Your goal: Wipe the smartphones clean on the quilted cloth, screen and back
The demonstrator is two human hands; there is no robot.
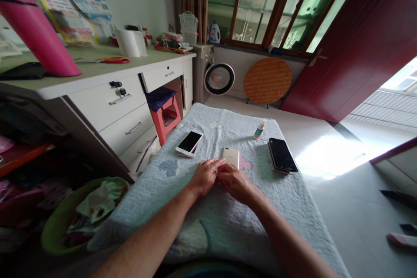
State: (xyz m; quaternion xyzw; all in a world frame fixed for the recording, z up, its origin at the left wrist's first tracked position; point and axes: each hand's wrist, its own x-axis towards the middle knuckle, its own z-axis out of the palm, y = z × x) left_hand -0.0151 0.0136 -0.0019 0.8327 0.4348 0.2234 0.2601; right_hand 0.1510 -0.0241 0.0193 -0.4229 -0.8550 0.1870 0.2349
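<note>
Phone (231, 155), lower part hidden behind right hand (235, 183).

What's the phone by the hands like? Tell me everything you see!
The phone has a pale, cream-gold back facing up, rounded corners, a dark camera spot at its far left corner and a faint mark. It seems to lie flat on the bluish cloth. The left hand and right hand hide part of its near end, seemingly touching it.
</note>
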